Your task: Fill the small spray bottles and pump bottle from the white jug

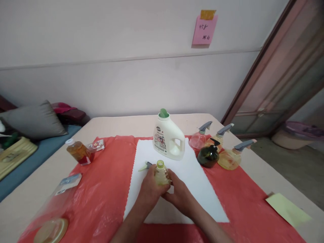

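Observation:
A small translucent yellow-green bottle (161,176), its neck uncovered, is between my hands above the white cloth (194,195). My left hand (150,187) is wrapped round its left side and front. On the other side, the fingers of my right hand (180,191) are curled against the bottle, partly hidden behind it. Just beyond my left hand lies a spray trigger head (144,166), partly covered by the fingers. A large white jug (168,138) with a green piece (163,113) in its mouth stands upright behind the bottle.
Spray bottles in pink (197,140) and yellow (229,159) stand at the right with a dark green pump bottle (208,156). At left are a bottle of amber liquid (79,152), a small packet (97,145) and a round lid (52,231). Red plastic sheeting (108,182) covers the table.

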{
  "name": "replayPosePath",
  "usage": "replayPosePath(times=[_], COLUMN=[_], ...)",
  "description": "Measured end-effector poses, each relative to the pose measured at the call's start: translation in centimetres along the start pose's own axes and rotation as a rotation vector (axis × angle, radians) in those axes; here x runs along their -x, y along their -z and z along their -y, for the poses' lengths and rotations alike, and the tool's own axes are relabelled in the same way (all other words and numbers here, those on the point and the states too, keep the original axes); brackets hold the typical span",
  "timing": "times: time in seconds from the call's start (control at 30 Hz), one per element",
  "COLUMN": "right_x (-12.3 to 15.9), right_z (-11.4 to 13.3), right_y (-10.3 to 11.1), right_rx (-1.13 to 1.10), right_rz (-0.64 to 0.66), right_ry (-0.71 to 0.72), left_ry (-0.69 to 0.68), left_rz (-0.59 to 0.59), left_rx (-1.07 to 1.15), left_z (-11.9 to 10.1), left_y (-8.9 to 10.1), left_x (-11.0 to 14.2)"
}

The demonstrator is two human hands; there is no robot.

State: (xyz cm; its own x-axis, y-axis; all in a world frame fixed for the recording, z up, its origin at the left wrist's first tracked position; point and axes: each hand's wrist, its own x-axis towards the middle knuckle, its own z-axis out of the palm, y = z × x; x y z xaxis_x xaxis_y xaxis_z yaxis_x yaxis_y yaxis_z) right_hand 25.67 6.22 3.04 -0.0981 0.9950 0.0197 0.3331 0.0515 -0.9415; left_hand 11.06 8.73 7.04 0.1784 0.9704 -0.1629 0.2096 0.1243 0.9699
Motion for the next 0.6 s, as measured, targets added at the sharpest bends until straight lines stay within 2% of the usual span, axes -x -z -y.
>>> replayPosePath(times=[0.1,0.17,0.23,0.33,0.4,0.5,0.6], right_x=[-0.4,-0.8,-1.1,-1.9,-3.0,-6.4,-11.1], right_z=[-0.6,-1.1,-2.0,-3.5,-4.1,-3.8,-2.4], right_y=[0.6,0.9,1.0,0.6,0.2,0.0,0.4], right_rx=[-0.12,-0.192,-0.212,-0.091,-0.009,0.034,0.044], right_rz=[0.112,0.088,-0.015,-0.219,-0.317,-0.42,-0.532], right_ry=[-0.02,-0.033,-0.055,-0.072,-0.079,-0.078,-0.047], left_ry=[-0.03,-0.065,-0.082,-0.071,-0.053,-0.044,-0.052], left_rz=[-0.014,-0.017,-0.07,-0.165,-0.183,-0.154,-0.171], left_rx=[0.016,0.042,0.045,0.082,0.135,0.221,0.262], left_z=[-0.1,-0.2,-0.2,-0.4,-0.6,-0.7,-0.8], left_y=[0.7,1.6,2.5,3.5,4.0,4.4,4.4], left_x=[-0.4,-0.7,-0.9,-1.0,-1.0,-1.1,-1.2])
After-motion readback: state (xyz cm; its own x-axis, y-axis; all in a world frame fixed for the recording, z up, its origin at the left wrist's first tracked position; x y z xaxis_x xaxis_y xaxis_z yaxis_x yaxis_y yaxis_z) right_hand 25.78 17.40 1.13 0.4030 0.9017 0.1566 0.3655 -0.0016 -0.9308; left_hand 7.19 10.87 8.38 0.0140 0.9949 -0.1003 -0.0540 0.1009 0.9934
